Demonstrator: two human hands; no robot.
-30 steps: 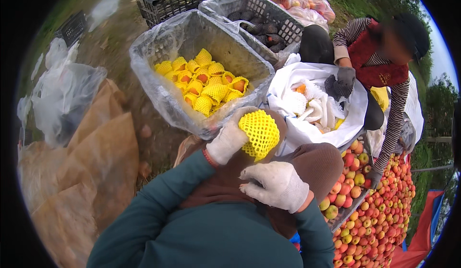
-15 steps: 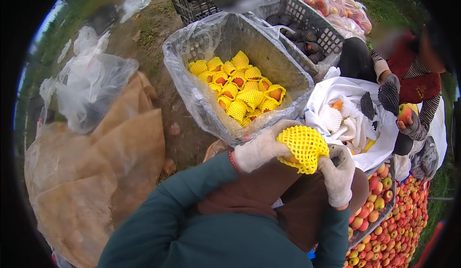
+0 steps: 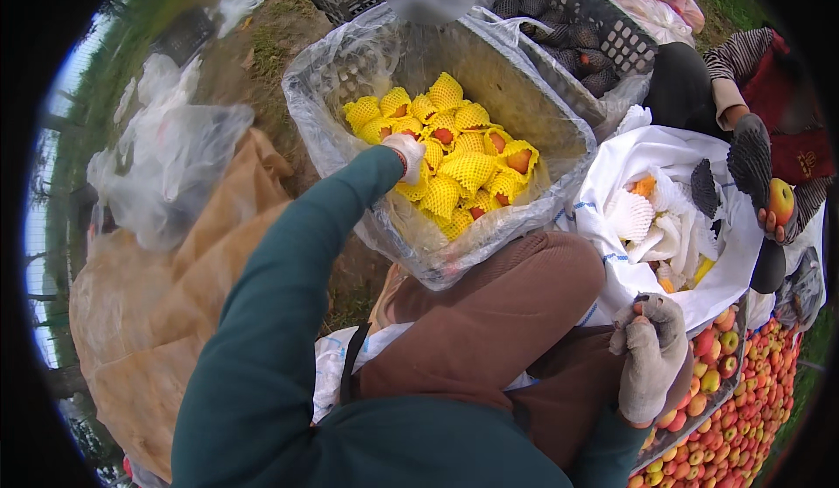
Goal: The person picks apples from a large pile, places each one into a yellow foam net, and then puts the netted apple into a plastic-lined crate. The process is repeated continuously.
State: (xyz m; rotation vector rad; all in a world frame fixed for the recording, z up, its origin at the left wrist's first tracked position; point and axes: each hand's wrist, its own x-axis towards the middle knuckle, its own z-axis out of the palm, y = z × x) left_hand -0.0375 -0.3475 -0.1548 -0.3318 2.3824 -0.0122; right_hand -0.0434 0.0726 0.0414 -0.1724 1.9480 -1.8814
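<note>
My left hand (image 3: 406,156), in a whitish glove, reaches into the plastic-lined crate (image 3: 529,103). Its fingers curl down over an apple in a yellow foam net, mostly covered by the hand. Around it lie several apples in yellow foam nets (image 3: 468,170), red skin showing through some openings. Above my right thigh, my gloved right hand (image 3: 651,348) is raised with its fingers curled in; nothing shows between them. Nearest to it is a white sack (image 3: 603,182) with white foam nets (image 3: 631,215) and dark net pieces inside.
At right, a person's gloved hand (image 3: 778,221) holds an apple (image 3: 780,198) beside a black foam net (image 3: 749,158). A second crate (image 3: 603,29) holds dark-netted fruit. Loose apples (image 3: 725,418) are heaped at lower right. Brown sheeting (image 3: 157,313) and clear plastic (image 3: 175,156) lie left.
My left hand has moved from above my lap up and left into the crate with the yellow-netted apple. My right hand has let go of the net and dropped lower right.
</note>
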